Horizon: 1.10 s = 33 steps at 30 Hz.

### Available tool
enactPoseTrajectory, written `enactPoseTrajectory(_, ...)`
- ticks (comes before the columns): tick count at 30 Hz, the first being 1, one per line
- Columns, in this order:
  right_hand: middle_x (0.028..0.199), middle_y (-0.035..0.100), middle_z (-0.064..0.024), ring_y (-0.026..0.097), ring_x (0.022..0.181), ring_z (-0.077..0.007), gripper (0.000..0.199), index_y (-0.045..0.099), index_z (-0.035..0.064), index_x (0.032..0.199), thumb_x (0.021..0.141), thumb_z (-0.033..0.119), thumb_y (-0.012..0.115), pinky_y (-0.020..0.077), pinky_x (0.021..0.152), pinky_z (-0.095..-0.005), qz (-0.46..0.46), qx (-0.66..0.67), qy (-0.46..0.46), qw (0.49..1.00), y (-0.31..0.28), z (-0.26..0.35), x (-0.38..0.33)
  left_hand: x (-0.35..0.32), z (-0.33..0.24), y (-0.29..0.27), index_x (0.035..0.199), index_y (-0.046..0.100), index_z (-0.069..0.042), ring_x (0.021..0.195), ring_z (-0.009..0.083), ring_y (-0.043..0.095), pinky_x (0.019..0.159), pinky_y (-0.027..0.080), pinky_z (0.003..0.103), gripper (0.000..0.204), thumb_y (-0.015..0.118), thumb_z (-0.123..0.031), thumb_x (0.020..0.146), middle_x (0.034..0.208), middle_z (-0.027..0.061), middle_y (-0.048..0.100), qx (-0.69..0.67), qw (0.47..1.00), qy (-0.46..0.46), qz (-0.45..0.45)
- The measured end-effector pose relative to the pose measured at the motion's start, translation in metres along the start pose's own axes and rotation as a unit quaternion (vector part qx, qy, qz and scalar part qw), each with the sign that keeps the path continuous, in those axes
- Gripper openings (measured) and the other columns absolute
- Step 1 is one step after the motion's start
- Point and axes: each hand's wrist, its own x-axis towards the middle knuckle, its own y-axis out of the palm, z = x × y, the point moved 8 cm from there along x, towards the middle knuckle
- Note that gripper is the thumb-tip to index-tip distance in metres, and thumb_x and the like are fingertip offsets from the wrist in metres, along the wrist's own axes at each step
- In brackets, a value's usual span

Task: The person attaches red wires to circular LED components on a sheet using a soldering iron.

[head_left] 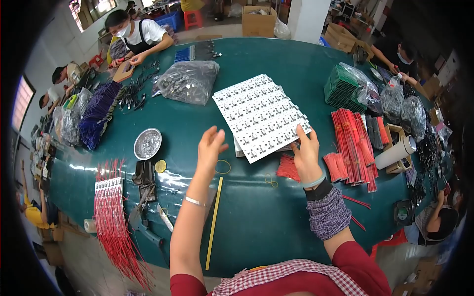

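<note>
A fanned stack of white circuit board panels [264,118] with rows of dark printed marks lies in front of me, turned at an angle. My right hand [307,155] grips the panels at their near right corner, fingertips over the edge. To the left of the stack, my left hand [211,147] is raised with fingers apart and nothing in it. More boards show beneath the near edge of the stack, mostly hidden. Below my left hand lie a rubber band [229,167] and a long yellow strip [214,224]. Red wires [288,168] lie beside my right hand.
A metal bowl [147,144] and a soldering-type tool [143,224] lie left. Farther left, a board with red wires [109,197] hangs over the edge. Red wire bundles [351,143], a white bottle [396,152] and green trays [343,88] stand right. Co-workers sit around the table.
</note>
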Motion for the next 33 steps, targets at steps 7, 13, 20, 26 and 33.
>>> enactPoseTrajectory(7, 0.121, 0.062, -0.0062, 0.056, 0.113, -0.0142, 0.041, 0.056, 0.0023, 0.131, 0.099, 0.026, 0.065, 0.0437, 0.094, -0.0399, 0.013, -0.025, -0.046, 0.999, -0.018, 0.013, 0.034, 0.067, 0.013, 0.051, 0.129, 0.058, 0.006, 0.113, 0.0222, 0.062, 0.096, 0.047, 0.036, 0.06, 0.07, -0.04, 0.093, 0.123, 0.0136, 0.066, -0.125, 0.977, -0.108, 0.132)
enactPoseTrajectory(13, 0.111, 0.068, -0.01, 0.064, 0.098, -0.013, 0.037, 0.059, -0.0109, 0.126, 0.098, 0.014, 0.063, 0.0484, 0.086, -0.0266, 0.107, -0.103, -0.019, 0.989, -0.009, 0.021, 0.048, 0.084, 0.011, 0.054, 0.118, 0.062, 0.013, 0.098, 0.0251, 0.069, 0.085, 0.054, 0.037, 0.04, 0.071, -0.014, 0.09, 0.114, 0.0189, 0.069, -0.147, 0.981, -0.118, 0.046)
enactPoseTrajectory(20, 0.114, 0.067, -0.0161, 0.063, 0.103, -0.0172, 0.041, 0.056, -0.0151, 0.127, 0.093, 0.004, 0.068, 0.0492, 0.09, -0.0294, 0.131, -0.055, 0.01, 0.99, -0.01, 0.013, 0.046, 0.091, -0.011, 0.053, 0.113, 0.061, 0.019, 0.091, 0.0271, 0.071, 0.079, 0.057, 0.039, 0.036, 0.07, -0.006, 0.088, 0.109, 0.0214, 0.07, -0.146, 0.986, -0.072, 0.024)
enactPoseTrajectory(26, 0.112, 0.067, -0.0156, 0.064, 0.1, -0.0172, 0.046, 0.051, -0.0137, 0.132, 0.092, 0.001, 0.067, 0.0509, 0.088, -0.0291, 0.073, -0.028, -0.049, 0.996, -0.008, 0.045, 0.014, 0.103, -0.041, 0.056, 0.117, 0.061, 0.014, 0.093, 0.028, 0.072, 0.083, 0.059, 0.039, 0.037, 0.072, -0.005, 0.088, 0.11, 0.0215, 0.07, -0.145, 0.979, -0.069, 0.126)
enactPoseTrajectory(33, 0.118, 0.068, -0.0138, 0.067, 0.104, -0.0183, 0.04, 0.053, -0.0076, 0.13, 0.092, -0.004, 0.065, 0.0559, 0.089, -0.0328, 0.232, 0.057, 0.14, 0.961, 0.014, -0.004, -0.073, 0.129, -0.064, 0.073, 0.113, 0.064, 0.011, 0.088, 0.0259, 0.073, 0.079, 0.062, 0.039, 0.035, 0.075, -0.008, 0.086, 0.103, 0.0199, 0.072, -0.049, 0.942, -0.161, 0.292)
